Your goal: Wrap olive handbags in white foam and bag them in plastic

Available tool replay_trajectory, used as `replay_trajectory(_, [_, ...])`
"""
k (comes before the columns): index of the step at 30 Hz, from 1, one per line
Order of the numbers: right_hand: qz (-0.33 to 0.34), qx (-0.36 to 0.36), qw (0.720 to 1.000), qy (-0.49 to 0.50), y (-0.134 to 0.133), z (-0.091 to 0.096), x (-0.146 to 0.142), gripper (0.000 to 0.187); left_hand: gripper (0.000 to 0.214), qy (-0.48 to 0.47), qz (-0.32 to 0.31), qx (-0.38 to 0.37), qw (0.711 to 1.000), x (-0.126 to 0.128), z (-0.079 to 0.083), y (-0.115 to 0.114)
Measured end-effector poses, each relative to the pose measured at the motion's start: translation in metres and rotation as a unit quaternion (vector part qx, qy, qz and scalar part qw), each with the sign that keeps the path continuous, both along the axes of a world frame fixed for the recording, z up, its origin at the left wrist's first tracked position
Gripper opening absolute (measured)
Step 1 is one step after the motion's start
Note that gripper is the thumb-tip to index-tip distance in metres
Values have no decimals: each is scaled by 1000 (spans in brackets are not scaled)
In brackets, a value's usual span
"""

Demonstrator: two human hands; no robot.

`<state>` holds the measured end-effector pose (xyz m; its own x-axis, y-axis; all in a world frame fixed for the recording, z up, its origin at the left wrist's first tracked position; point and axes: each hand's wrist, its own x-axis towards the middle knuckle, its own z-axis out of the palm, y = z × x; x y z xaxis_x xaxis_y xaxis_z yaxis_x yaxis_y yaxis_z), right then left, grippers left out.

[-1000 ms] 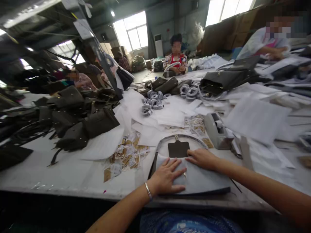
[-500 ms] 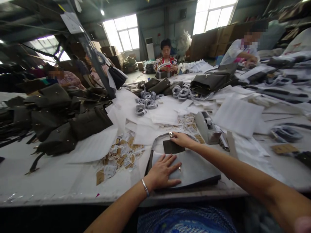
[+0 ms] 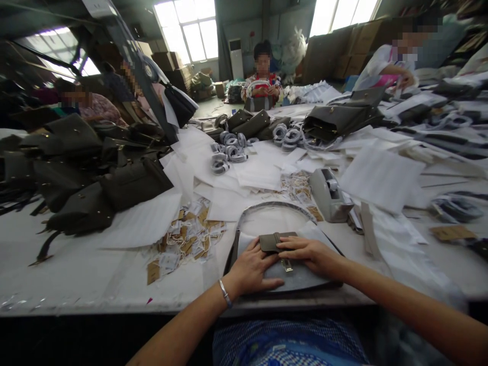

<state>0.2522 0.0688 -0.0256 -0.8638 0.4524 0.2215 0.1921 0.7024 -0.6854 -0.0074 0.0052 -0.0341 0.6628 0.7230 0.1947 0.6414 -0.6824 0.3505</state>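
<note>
A grey handbag lies flat on the table right in front of me, its curved handle arching away from me. My left hand rests on the bag's front with its fingers on a dark strap tab folded over the bag. My right hand presses the same tab from the right, fingers curled over it just above a small metal clasp. White paper lies between bag and handle.
A grey tape dispenser stands to the right beyond the bag. Paper tags are scattered to the left. Dark finished bags pile up at the left. White sheets, wrapped straps and other workers fill the far side.
The strap tab, lying flat beyond the bag a second ago, has been pulled back over the bag's front by my right hand. My left hand slid up to meet it.
</note>
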Motion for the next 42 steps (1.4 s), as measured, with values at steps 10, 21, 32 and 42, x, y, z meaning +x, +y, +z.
replay_trajectory(10, [0,53,998,-28,-7,-23,1,47,57,-37,24,85,995,-4,-14,-12])
replay_trajectory(21, [-5,86,994,-70,-12,-22,-2,44,35,-23,-171,11,985,4,-4,-16])
replay_trajectory(32, [17,197,973,-120,-10,-3,-27,23,32,-40,-75,-65,994,16,16,-38])
replay_trajectory(42, [-150,44,984,-85,64,35,-42,29,37,-66,-32,169,983,23,-36,-41])
